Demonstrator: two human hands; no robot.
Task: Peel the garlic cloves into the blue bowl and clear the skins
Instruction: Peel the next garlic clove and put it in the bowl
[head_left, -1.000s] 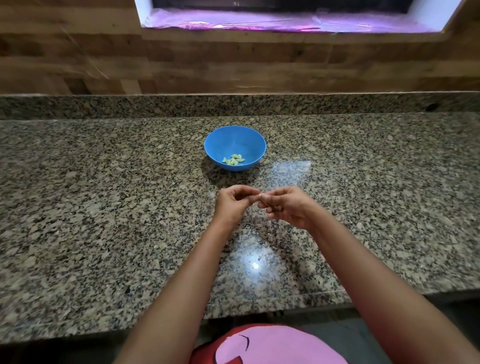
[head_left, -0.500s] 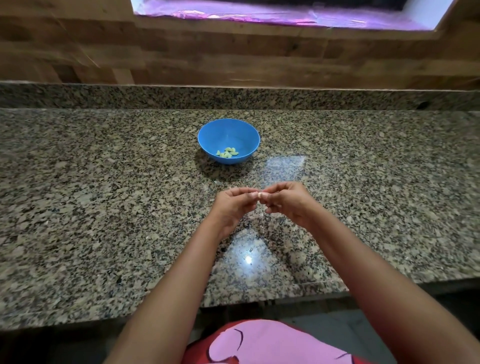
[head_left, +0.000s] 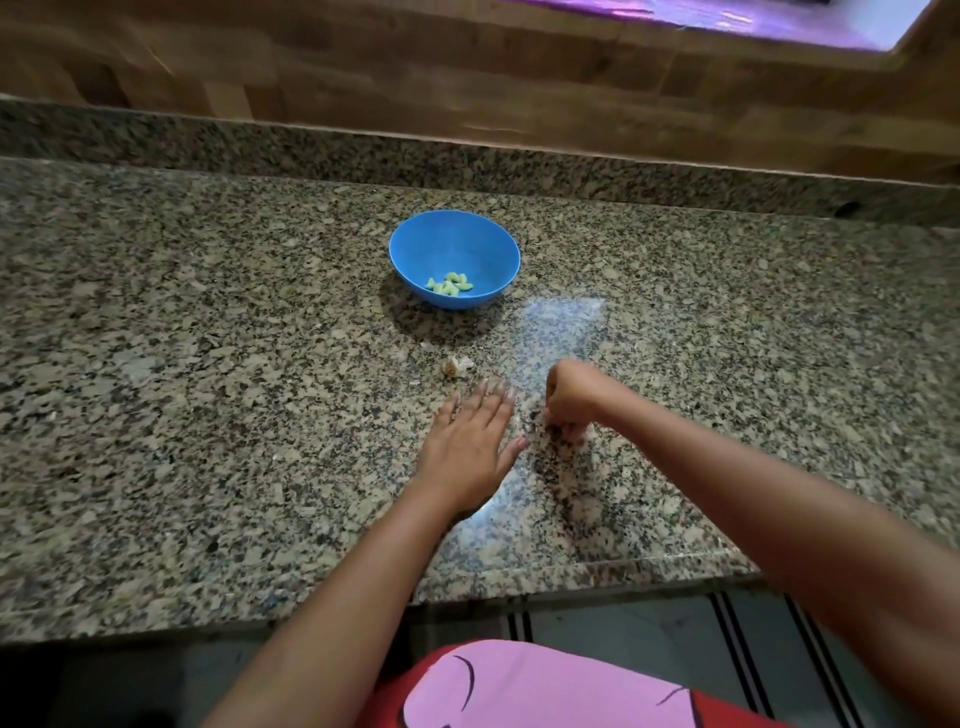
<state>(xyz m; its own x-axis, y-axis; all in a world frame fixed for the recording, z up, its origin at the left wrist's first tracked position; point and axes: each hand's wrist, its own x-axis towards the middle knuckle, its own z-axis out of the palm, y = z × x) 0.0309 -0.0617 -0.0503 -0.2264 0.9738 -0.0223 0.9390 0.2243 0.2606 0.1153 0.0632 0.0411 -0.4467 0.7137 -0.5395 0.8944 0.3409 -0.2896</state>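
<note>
Since the peeled cloves (head_left: 450, 283) already lie in a small heap at the bottom of the blue bowl (head_left: 415, 249), which stands on the granite counter (head_left: 208, 415) well beyond both hands, the step in hand looks to be gathering the leavings. A crumpled bit of papery skin (head_left: 457, 366) sits just past the left fingertips, and a smaller pale fleck (head_left: 428, 345) lies nearer the bowl. The left hand (head_left: 465, 447) is spread flat, palm down, fingers straight and close together, holding nothing. The right hand (head_left: 571, 400) is just beside it, knuckles up, fingers curled down to the stone. It is too blurred to tell whether it pinches a skin, a clove or nothing at all. The flat hand would do best as a slow scraper, its edge kept on the stone and drawn toward the curled one so that the scraps collect in one place. A quick sweep would likely send such light skin fluttering, perhaps into the bowl. The speckled stone hides pale bits, so a careful second pass seems wise
</note>
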